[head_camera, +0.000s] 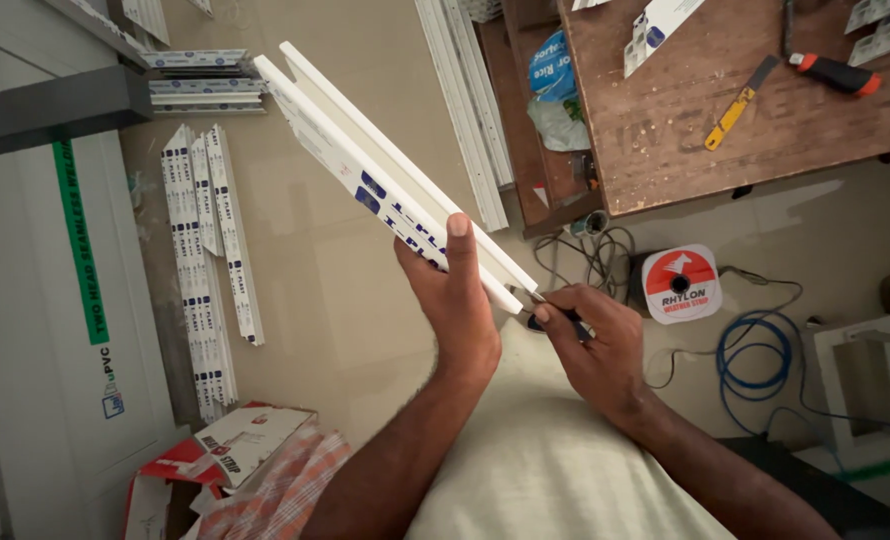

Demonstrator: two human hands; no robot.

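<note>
White plastic profile strip (385, 180) with blue print, long, tilted from far left down to centre, held above floor; left hand (455, 300) clasped round its near end; right hand (590, 340) closed on dark-handled tool (555, 320) touching strip's end

profile strip (385, 180): white, dark blue printed marks along one face
tool handle (555, 322): dark blue-black
strips on floor (205, 250): white with repeating blue print
workbench (685, 120): worn brown wood
utility knife (735, 105): yellow, grey blade
screwdriver (837, 72): black handle, orange-red ends
round spool (681, 284): white, red upper half
coiled cable (755, 350): blue
machine panel (55, 330): white, green vertical stripe
floor (315, 300): beige
cloth (285, 490): orange-and-white check
</note>
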